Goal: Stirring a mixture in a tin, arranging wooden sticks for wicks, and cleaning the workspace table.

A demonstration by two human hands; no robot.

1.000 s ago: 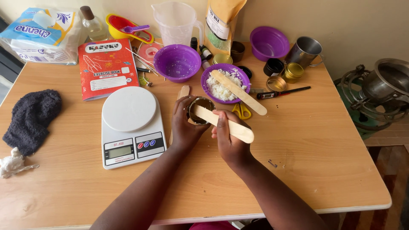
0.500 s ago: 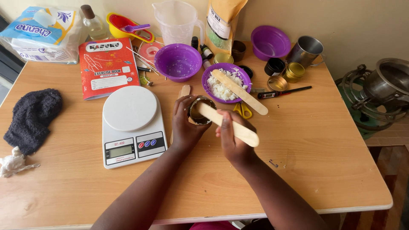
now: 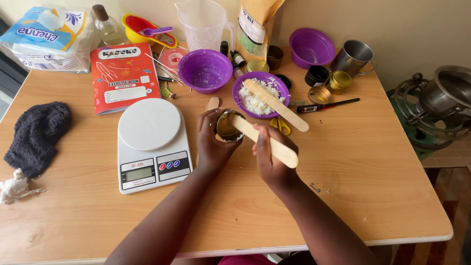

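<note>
My left hand (image 3: pixel 212 140) wraps around a small round metal tin (image 3: pixel 226 126) standing on the wooden table (image 3: pixel 353 162). My right hand (image 3: pixel 270 156) grips a flat wooden stick (image 3: pixel 265 140) whose far end dips into the tin's mouth. Just behind the tin sits a purple bowl (image 3: pixel 260 95) of white wax flakes, with a second wooden stick (image 3: pixel 275 104) lying across it. Yellow-handled scissors (image 3: pixel 278 126) lie between that bowl and my right hand.
A white kitchen scale (image 3: pixel 151 142) stands left of my hands, a red exercise book (image 3: pixel 123 76) behind it. Another purple bowl (image 3: pixel 204 71), a clear jug (image 3: pixel 203 22), a wax pouch (image 3: pixel 255 24), small tins (image 3: pixel 337 81), a metal cup (image 3: pixel 352 58) and a thermometer (image 3: pixel 326 105) crowd the back. A dark cloth (image 3: pixel 37 135) lies left.
My right hand has shifted a little to the right and turned, so the stick's tip has moved across inside the tin. The left hand keeps its hold on the tin.
</note>
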